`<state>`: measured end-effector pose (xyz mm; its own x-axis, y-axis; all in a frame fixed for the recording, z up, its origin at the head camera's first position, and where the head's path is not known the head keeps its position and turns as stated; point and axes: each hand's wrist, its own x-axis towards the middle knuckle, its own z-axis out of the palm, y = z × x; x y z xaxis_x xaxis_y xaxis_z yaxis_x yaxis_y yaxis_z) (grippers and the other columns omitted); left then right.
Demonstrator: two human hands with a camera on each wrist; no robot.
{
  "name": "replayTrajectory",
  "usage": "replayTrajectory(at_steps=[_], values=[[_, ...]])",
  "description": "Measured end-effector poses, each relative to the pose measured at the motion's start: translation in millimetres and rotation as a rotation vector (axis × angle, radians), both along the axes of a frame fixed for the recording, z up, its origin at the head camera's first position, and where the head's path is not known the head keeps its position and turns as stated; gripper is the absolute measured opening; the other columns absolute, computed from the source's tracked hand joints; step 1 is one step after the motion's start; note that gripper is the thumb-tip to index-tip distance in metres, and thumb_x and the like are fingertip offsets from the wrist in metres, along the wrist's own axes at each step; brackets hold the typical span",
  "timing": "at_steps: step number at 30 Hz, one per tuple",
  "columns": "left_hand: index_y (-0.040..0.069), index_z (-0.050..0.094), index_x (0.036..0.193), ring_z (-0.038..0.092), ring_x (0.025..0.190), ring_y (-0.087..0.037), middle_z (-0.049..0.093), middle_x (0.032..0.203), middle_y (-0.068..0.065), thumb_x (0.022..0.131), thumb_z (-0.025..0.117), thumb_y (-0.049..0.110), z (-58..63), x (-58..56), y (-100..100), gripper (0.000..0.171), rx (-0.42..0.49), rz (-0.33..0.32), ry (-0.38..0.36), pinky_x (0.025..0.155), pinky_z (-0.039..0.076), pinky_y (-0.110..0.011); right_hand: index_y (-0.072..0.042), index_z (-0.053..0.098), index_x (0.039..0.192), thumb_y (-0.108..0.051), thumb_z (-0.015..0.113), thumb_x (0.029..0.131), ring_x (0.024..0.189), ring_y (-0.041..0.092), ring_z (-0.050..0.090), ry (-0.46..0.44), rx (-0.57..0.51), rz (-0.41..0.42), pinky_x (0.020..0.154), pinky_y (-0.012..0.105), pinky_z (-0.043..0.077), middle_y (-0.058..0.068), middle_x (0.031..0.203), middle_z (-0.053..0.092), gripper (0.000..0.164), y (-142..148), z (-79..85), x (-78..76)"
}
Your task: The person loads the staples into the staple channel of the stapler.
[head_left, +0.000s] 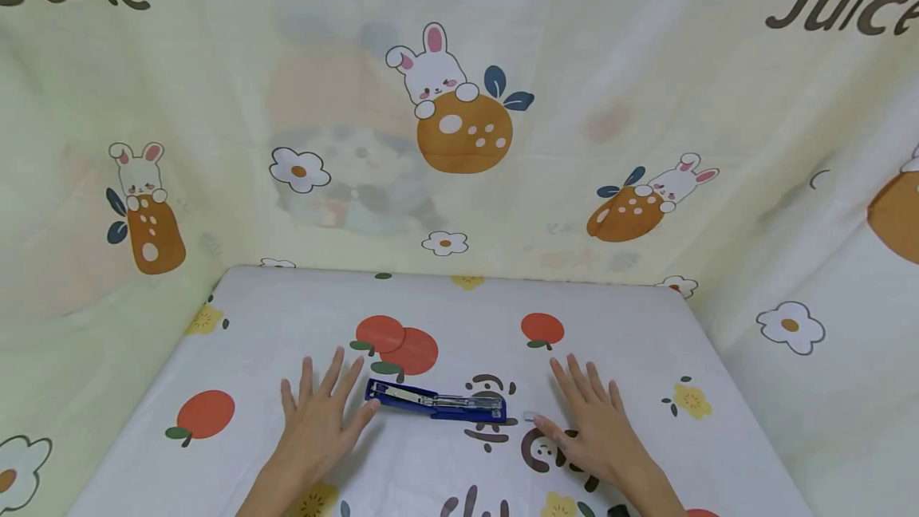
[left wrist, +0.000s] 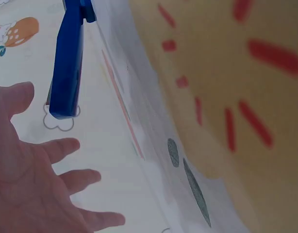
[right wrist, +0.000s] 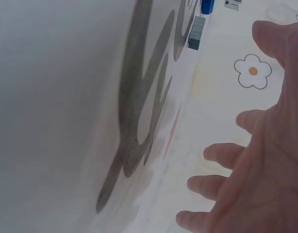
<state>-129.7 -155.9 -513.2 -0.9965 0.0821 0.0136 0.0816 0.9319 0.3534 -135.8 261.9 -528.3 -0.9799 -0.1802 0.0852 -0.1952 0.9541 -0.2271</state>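
A blue stapler (head_left: 435,403) lies opened out flat on the table between the two hands, its metal staple channel showing. My left hand (head_left: 319,424) is spread just left of it, thumb tip close to the stapler's left end. To the right, my right hand (head_left: 594,431) is also spread, fingers pointing away and holding nothing. Beside the right thumb lies a small strip of staples (head_left: 530,416), partly behind the thumb tip. In the left wrist view the stapler (left wrist: 67,68) appears beyond the thumb. The right wrist view shows the staple strip (right wrist: 196,33) near the stapler's blue end (right wrist: 207,6).
A white cloth printed with fruit and flowers covers the table (head_left: 273,325). Patterned curtains (head_left: 574,62) hang behind it and at both sides. A small black object (head_left: 618,511) shows at the front edge, beside the right forearm.
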Motion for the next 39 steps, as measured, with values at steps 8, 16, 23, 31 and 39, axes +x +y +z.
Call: replayTrajectory(at_steps=[8, 16, 23, 31, 39], values=[[0.024, 0.036, 0.166, 0.01, 0.159, -0.063, 0.024, 0.177, -0.014, 0.102, 0.051, 0.068, 2.2, 0.3, 0, 0.079, 0.035, -0.015, 0.023, 0.117, 0.007, -0.09, -0.021, 0.026, 0.169, -0.069, 0.06, 0.097, 0.159, 0.054, 0.025, -0.007, -0.017, 0.008, 0.123, 0.082, 0.019, 0.018, 0.175, 0.028, 0.093, -1, 4.5, -0.5], [0.022, 0.038, 0.166, 0.021, 0.157, -0.062, 0.03, 0.175, -0.014, 0.102, 0.055, 0.065, 1.6, -2.3, -2, 0.078, 0.11, -0.041, 0.024, 0.117, 0.018, -0.089, -0.022, 0.024, 0.17, -0.065, 0.063, 0.098, 0.159, 0.054, 0.026, -0.021, -0.06, 0.02, 0.122, 0.081, 0.022, 0.019, 0.175, 0.028, 0.092, 0, 5.8, -1.4], [0.015, 0.043, 0.163, 0.035, 0.151, -0.062, 0.038, 0.17, -0.018, 0.101, 0.064, 0.055, -3.7, -6.7, -3, 0.077, 0.251, -0.086, 0.056, 0.116, 0.032, -0.082, -0.022, 0.027, 0.169, -0.063, 0.066, 0.097, 0.157, 0.054, 0.03, -0.017, -0.1, 0.04, 0.122, 0.08, 0.026, 0.019, 0.173, 0.033, 0.092, -2, 3.5, -2.7], [0.012, 0.048, 0.16, 0.043, 0.152, -0.048, 0.042, 0.168, -0.019, 0.097, 0.075, 0.045, -1.6, -9.5, -3, 0.076, 0.355, -0.102, -0.019, 0.122, 0.039, -0.069, -0.02, 0.035, 0.166, -0.055, 0.069, 0.098, 0.153, 0.054, 0.039, -0.032, -0.175, 0.069, 0.118, 0.076, 0.037, 0.02, 0.169, 0.04, 0.085, -3, 5.0, -2.6], [0.011, 0.056, 0.153, 0.06, 0.139, -0.041, 0.059, 0.155, -0.016, 0.094, 0.081, 0.035, -1.4, -9.7, 0, 0.068, 0.441, -0.08, -0.053, 0.116, 0.05, -0.06, -0.021, 0.043, 0.163, -0.051, 0.072, 0.098, 0.151, 0.047, 0.046, -0.057, -0.222, 0.072, 0.116, 0.072, 0.043, 0.017, 0.167, 0.044, 0.076, -4, 4.9, -1.9]])
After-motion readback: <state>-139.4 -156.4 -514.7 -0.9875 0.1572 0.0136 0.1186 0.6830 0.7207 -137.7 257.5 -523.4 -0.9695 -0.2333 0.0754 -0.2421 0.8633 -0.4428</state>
